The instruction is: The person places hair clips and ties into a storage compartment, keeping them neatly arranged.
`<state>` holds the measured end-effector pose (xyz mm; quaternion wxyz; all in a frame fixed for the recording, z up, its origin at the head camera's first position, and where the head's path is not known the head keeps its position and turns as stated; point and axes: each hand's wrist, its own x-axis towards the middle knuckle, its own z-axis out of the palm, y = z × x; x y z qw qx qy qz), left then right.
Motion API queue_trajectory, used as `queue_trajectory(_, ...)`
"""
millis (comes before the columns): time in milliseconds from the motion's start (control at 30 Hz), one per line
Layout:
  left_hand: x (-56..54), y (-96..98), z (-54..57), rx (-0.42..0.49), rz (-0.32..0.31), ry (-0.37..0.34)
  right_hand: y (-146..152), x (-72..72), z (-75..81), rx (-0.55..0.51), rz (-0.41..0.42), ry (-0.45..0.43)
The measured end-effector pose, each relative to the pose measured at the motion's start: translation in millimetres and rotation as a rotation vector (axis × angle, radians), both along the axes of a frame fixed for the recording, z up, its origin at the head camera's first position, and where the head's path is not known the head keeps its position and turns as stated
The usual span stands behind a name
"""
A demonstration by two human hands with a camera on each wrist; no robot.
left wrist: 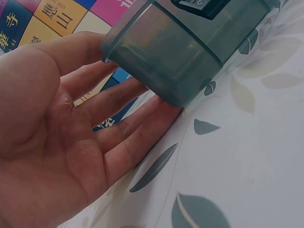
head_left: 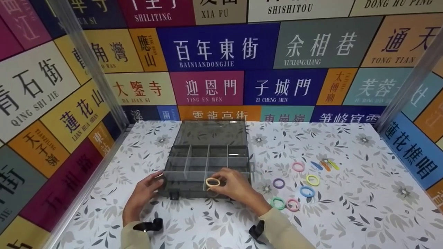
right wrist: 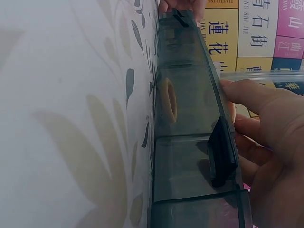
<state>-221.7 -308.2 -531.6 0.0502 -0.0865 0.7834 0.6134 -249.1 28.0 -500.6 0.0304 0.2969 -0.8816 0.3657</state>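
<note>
A translucent grey divided storage box (head_left: 185,193) stands with its lid (head_left: 211,133) raised at the back. My right hand (head_left: 237,186) pinches a beige hair tie (head_left: 213,178) between thumb and fingers, above the front row of compartments. Through the box's front wall, the right wrist view shows another beige hair tie (right wrist: 165,100) in a front compartment. On the box's left side rests my left hand (head_left: 143,192). Its fingers (left wrist: 137,130) are extended, touching the wall near the bottom, with the thumb by the rim in the left wrist view.
Right of the box lie loose hair ties: pink (head_left: 292,167), purple (head_left: 273,183), yellow (head_left: 318,180), blue (head_left: 307,196), green (head_left: 271,203) and another pink. Small blue, orange and yellow clips (head_left: 325,166) lie behind them. Sign-patterned panels (head_left: 221,48) surround the floral-covered table.
</note>
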Motion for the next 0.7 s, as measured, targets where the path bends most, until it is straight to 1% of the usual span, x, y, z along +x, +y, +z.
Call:
queue_trajectory(233,0.6,-1.1,-1.1,0.015,-0.006,0.012,0.0,-0.3,-0.4,0.006,0.012,0.000)
queue_trajectory(400,0.8,-1.6,-0.6,-0.001,-0.012,0.008,1.4,-0.1,1.0,0.005,0.025,-0.021)
queue_trajectory(567,0.6,-1.2,1.2,0.000,-0.023,0.017,4.2,-0.4,3.2,-0.013,0.010,-0.051)
queue_trajectory(700,0.7,-1.6,0.9,0.010,-0.022,0.019,8.5,0.0,6.3,-0.038,0.000,-0.107)
